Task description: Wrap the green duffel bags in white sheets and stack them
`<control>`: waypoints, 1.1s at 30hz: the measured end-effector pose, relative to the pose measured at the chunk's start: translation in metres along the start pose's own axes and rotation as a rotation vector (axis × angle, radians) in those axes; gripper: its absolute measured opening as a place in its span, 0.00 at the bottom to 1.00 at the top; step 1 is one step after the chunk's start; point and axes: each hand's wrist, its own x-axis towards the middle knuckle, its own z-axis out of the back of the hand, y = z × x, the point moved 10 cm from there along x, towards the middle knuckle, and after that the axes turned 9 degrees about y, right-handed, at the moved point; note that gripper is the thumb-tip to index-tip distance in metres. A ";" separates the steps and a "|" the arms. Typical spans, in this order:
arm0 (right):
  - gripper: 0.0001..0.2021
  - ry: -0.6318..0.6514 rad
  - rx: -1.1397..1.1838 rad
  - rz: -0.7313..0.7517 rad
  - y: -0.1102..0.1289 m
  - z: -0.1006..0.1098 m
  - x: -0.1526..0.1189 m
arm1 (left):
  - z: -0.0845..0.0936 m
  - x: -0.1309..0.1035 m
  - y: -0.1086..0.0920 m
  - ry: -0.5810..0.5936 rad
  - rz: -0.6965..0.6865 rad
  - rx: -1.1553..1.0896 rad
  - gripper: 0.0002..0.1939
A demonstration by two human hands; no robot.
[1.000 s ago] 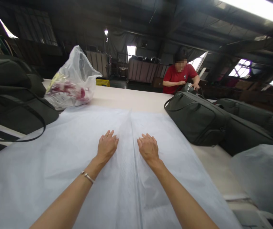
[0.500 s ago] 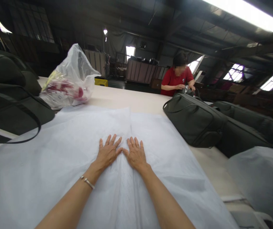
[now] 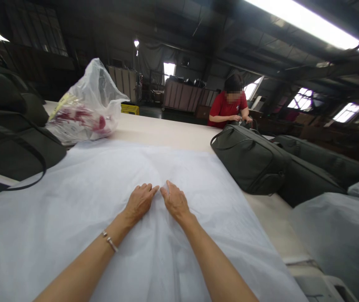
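White translucent sheeting (image 3: 81, 201) covers the near part of the table, with creases running down its middle. My left hand (image 3: 140, 201) is on it just left of centre, its fingers curled and pinching the sheeting. Close by on the right, my right hand (image 3: 176, 202) also has its fingers drawn together on the sheeting. The thumbs almost meet, with a small fold of the material between the hands. A silver bracelet (image 3: 110, 242) circles my left wrist.
Dark green bags stand at the left (image 3: 16, 147) and the right (image 3: 251, 161). A clear plastic bag (image 3: 81, 117) with red contents sits at the back left. Across the pale table (image 3: 166, 133), a person in red (image 3: 229, 107) handles a bag. More translucent plastic (image 3: 336, 226) lies at right.
Both hands have gone from lying flat with spread fingers to curled fingers gripping the sheeting. Its far edge and middle seam have shifted, and creases have gathered near the hands. The view has turned slightly right.
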 end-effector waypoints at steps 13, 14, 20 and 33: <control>0.23 -0.053 -0.218 0.155 -0.018 -0.003 -0.011 | 0.014 0.047 -0.020 0.259 -0.164 -0.072 0.17; 0.23 -0.053 -0.211 0.157 -0.019 -0.003 -0.011 | 0.016 0.056 -0.017 0.236 -0.171 -0.076 0.18; 0.25 -0.064 -0.200 0.146 -0.025 -0.004 -0.009 | -0.011 0.073 -0.009 0.073 -0.249 -0.104 0.26; 0.31 0.025 -0.238 -0.046 -0.009 -0.028 -0.045 | -0.031 0.066 0.000 0.036 0.025 -0.149 0.32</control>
